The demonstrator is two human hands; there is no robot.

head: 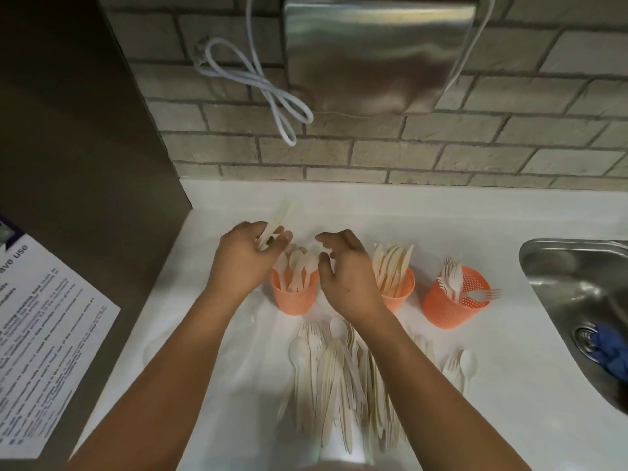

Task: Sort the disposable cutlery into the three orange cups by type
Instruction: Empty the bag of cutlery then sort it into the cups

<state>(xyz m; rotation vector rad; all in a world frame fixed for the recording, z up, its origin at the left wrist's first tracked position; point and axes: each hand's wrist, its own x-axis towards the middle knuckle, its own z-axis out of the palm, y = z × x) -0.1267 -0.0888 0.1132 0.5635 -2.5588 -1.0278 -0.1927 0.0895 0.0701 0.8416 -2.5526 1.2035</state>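
On my feed the left hand point(244, 256) is curled round a small bunch of cutlery point(278, 222), pale sticks that slant up and away from the fingers; I cannot tell which type they are. It hovers just above and behind the left cup point(295, 297), the orange one with spoons standing in it. The right hand point(343, 266) hangs over the gap between that cup and the middle cup point(397, 294), its fingers loosely bent with thumb and forefinger apart, and I see nothing in it. The middle cup holds knives, blades up. The right cup point(455, 307), with a perforated wall, stands apart from the hands and holds forks, one lying across its rim. All three cups stand in a row on the white desk point(509, 385). Nearer to me, under the forearms, lies the pile of unsorted cutlery point(336, 379), spoons, forks and knives mixed together, with a loose fork and spoon point(462, 365) just to its right. A steel sink point(577, 266) with a blue cloth point(611, 345) in it sits at the right edge, and a printed notice point(40, 334) hangs at the left.
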